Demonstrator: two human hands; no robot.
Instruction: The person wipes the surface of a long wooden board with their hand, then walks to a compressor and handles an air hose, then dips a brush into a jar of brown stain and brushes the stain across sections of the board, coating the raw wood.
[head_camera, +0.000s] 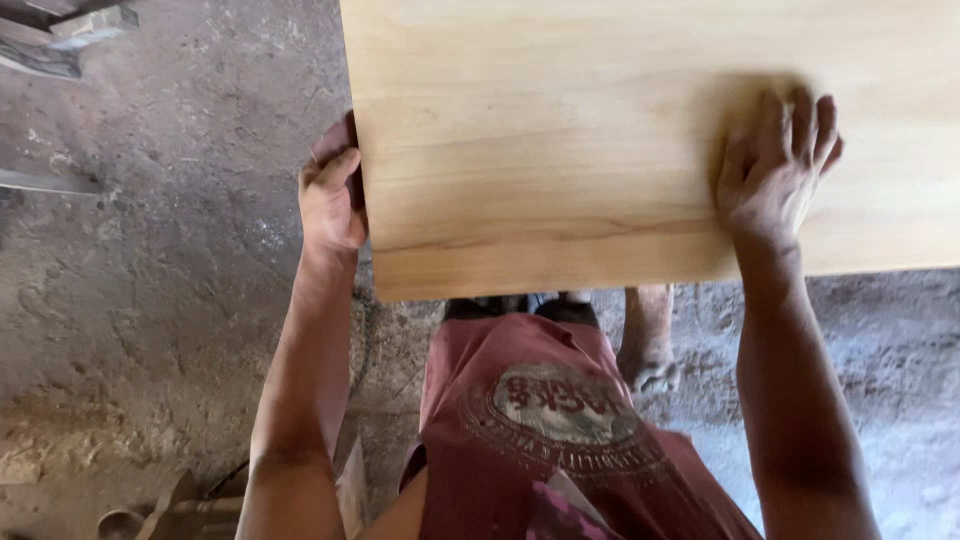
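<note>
A broad, pale wooden panel (600, 130) with smooth grain fills the upper right of the head view. My left hand (330, 200) is closed on a folded reddish-brown piece of sandpaper (335, 138), pressed against the panel's left edge. On top of the panel, near its front edge, my right hand (775, 165) lies flat with the fingers together. Below the panel I see my dark red printed shirt (545, 430) and a bare foot (648, 350) on the ground.
Dusty, cracked earthen floor (150, 300) spreads to the left and below. Wood offcuts (60, 40) lie at the top left. Some metal or wooden objects (170, 510) sit at the bottom left, by my left elbow.
</note>
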